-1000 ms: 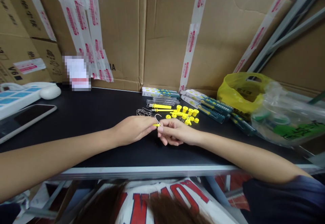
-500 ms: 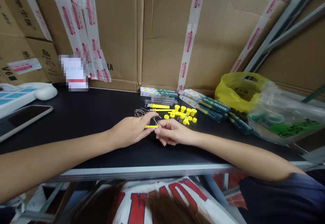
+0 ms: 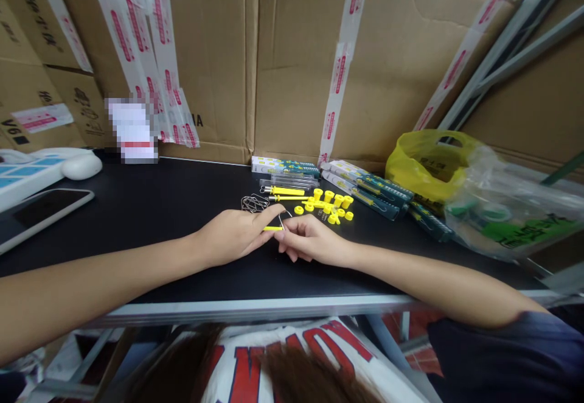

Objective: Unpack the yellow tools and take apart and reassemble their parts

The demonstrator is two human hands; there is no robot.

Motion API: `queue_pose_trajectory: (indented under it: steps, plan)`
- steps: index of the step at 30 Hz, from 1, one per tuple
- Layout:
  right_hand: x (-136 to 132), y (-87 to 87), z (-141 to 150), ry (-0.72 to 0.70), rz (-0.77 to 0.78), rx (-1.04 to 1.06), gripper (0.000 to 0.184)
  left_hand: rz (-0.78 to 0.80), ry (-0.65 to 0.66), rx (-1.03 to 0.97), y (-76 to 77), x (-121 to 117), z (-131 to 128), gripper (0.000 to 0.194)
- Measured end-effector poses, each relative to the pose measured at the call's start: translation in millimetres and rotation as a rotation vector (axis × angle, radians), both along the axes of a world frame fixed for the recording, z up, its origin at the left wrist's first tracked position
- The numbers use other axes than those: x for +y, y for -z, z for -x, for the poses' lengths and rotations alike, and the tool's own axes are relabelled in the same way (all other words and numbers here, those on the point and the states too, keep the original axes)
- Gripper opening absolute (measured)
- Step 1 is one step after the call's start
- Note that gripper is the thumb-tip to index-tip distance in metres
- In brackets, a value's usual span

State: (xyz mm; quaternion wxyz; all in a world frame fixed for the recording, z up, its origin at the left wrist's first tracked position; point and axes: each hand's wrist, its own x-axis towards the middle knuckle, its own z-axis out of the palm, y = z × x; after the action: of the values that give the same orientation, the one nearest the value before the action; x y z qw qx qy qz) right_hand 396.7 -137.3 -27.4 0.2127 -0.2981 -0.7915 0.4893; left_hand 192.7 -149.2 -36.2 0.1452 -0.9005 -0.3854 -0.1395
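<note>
My left hand is closed on a thin yellow stick, held level between thumb and fingers above the black table. A bent metal wire rises by the stick's right end, beneath my left thumb. Thumb and fingers of my right hand pinch together at that end; exactly what they grip there is partly hidden. Just behind my left hand lies a pile of metal wire hooks. Beyond my right hand are several small yellow caps and yellow rings. A thicker yellow rod with a metal ring end lies farther back.
Clear tubes and a printed box lie at the back; more printed boxes are to their right. A yellow bag and a clear bag stand right. A phone and white power strip lie left.
The bent wire has turned slightly and its free end now points more to the right. My right fingers have shifted a little left along the stick's end.
</note>
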Motion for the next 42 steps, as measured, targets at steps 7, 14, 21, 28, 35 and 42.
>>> queue_pose_trajectory:
  steps: [7,14,21,28,35,42]
  plan:
    - [5,2.1,-3,-0.048,-0.011,-0.003,0.04,-0.027,-0.043,0.01,1.2,-2,0,0.042]
    - [10,-0.1,-5,-0.068,0.039,-0.021,0.04,0.024,0.002,-0.092,1.8,1,3,0.037]
    - [11,0.1,-6,-0.074,0.033,-0.007,0.038,0.139,0.182,-0.199,4.1,8,5,0.024]
    - [10,0.9,-5,-0.061,0.029,0.012,0.038,0.139,0.124,-0.136,4.0,2,0,0.023]
    - [6,-0.4,-4,-0.043,0.002,0.015,0.041,0.069,0.063,-0.076,3.4,-1,0,0.024]
    - [5,0.7,-3,-0.008,0.006,0.029,0.044,0.051,0.143,-0.089,4.0,-2,0,0.022]
